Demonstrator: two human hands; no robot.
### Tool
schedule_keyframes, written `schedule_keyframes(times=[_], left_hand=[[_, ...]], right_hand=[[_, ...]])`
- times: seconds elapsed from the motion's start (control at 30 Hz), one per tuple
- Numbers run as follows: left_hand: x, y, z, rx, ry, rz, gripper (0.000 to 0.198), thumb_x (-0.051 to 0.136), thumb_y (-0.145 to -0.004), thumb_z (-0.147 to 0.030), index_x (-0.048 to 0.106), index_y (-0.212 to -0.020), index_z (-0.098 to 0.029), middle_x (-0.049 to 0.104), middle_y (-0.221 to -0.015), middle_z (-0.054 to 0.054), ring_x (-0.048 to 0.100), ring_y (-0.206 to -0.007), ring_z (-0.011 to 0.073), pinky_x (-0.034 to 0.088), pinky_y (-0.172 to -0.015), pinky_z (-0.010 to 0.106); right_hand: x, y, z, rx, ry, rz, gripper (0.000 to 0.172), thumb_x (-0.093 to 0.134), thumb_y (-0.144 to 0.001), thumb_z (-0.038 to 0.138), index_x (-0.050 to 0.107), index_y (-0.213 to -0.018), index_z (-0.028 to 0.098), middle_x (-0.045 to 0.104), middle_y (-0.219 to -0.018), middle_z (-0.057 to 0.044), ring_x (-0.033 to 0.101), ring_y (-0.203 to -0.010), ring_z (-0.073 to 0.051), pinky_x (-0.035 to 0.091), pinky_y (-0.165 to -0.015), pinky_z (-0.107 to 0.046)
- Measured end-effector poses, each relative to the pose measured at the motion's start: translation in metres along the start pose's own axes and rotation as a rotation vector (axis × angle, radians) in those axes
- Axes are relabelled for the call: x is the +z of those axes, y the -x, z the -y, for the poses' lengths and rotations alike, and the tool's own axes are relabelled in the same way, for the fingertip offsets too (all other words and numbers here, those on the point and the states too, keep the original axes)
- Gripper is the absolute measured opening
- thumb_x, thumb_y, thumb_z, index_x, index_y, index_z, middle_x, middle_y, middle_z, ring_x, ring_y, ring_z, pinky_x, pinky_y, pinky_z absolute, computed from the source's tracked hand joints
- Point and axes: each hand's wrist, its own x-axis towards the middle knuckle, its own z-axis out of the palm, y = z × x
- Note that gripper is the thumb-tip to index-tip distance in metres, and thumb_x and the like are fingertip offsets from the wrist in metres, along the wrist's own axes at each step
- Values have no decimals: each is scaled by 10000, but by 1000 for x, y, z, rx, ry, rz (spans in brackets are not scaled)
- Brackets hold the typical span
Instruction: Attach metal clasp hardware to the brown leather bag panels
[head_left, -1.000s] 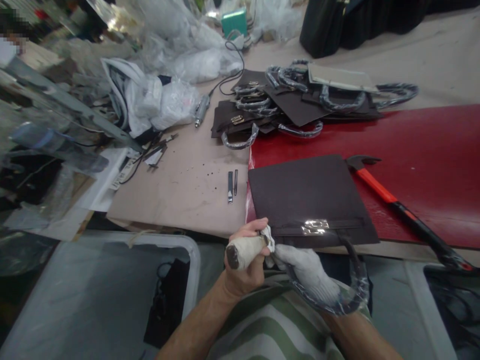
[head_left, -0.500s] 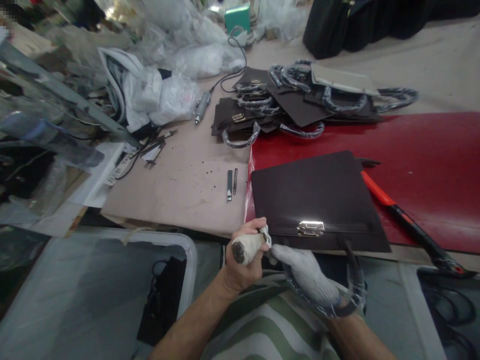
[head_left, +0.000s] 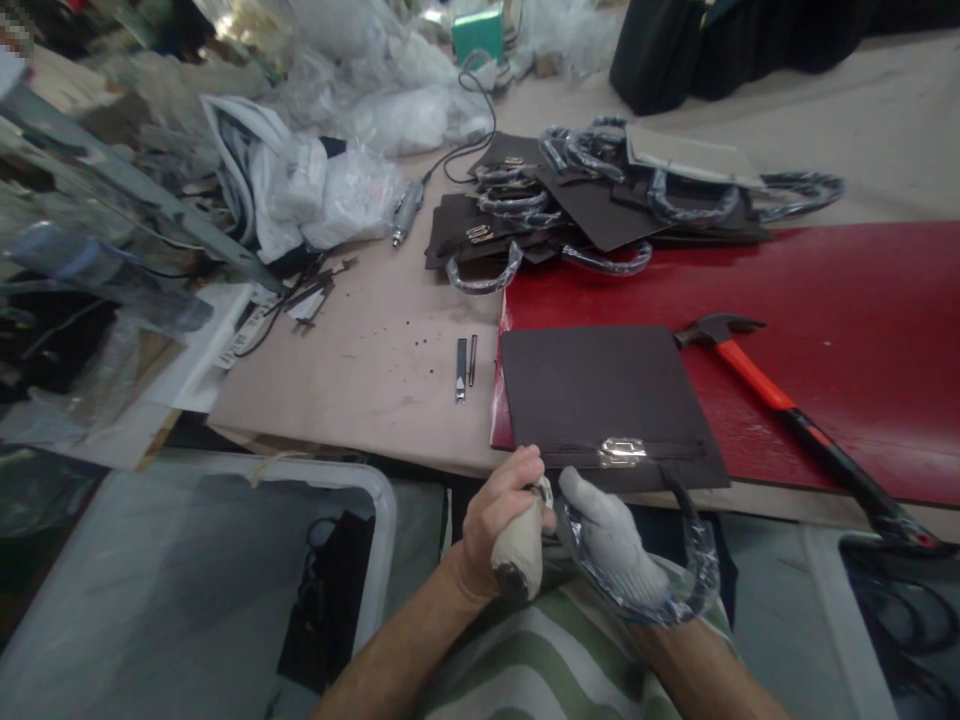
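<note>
My bare left hand (head_left: 487, 515) is closed around a thick off-white wrapped tool handle (head_left: 519, 555) with a dark end; its working end is hidden by my fingers. Beside it my right hand (head_left: 611, 535), in a white glove, grips one end of a plastic-wrapped bag handle (head_left: 703, 570), which curves round below the hand. The other end of that handle meets the near edge of a dark brown bag panel (head_left: 592, 380). This panel lies flat on the red board (head_left: 825, 300) and bears a shiny metal clasp (head_left: 622, 452).
A claw hammer (head_left: 757, 375) lies right of the panel. Farther back are stacked brown panels with wrapped handles (head_left: 600, 205). Two small metal tools (head_left: 461, 370) and a corded hand tool (head_left: 407, 213) lie on the left. Below the table edge stands a white bin (head_left: 379, 500).
The brown panel has settled flat and shifted slightly left, uncovering the hammer head. The wrapped tool handle in my left hand has tipped downward and moved right.
</note>
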Motion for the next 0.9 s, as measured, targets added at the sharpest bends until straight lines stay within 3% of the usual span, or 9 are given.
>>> schedule_keyframes(times=[0.23, 0.53, 0.73, 0.9], left_hand=[[1, -8, -4, -99, 40, -61, 386, 654, -961, -143, 512, -1310, -226, 677, -1304, 124, 665, -1281, 312, 587, -1067, 547], [-5, -23, -4, -134, 102, 10, 373, 670, -946, -135, 540, -1287, -208, 697, -1286, 128, 677, -1265, 290, 583, -1082, 488], [0, -29, -5, -206, 36, -2, 299, 663, -948, -155, 557, -1227, -184, 705, -1245, 157, 709, -1198, 275, 622, -1001, 425], [3, -46, 4, -194, 1, 42, 276, 664, -947, -172, 566, -1205, -180, 711, -1218, 158, 714, -1171, 266, 608, -996, 411]], right_hand=[[0, 7, 10, 50, -84, 15, 573, 790, -654, 744, 672, -609, 185, 671, -677, -82, 593, -713, -235, 497, -761, -375], [0, 8, 25, 53, -50, -22, 456, 819, -655, 620, 756, -753, 180, 721, -772, -71, 595, -698, -208, 492, -692, -340], [-5, 5, 17, 58, -90, -33, 453, 806, -687, 610, 669, -611, 185, 658, -653, -49, 545, -629, -180, 453, -648, -328], [0, -2, 28, 7, -148, -14, 427, 816, -728, 569, 693, -659, 165, 651, -674, -42, 545, -653, -171, 441, -659, -320]])
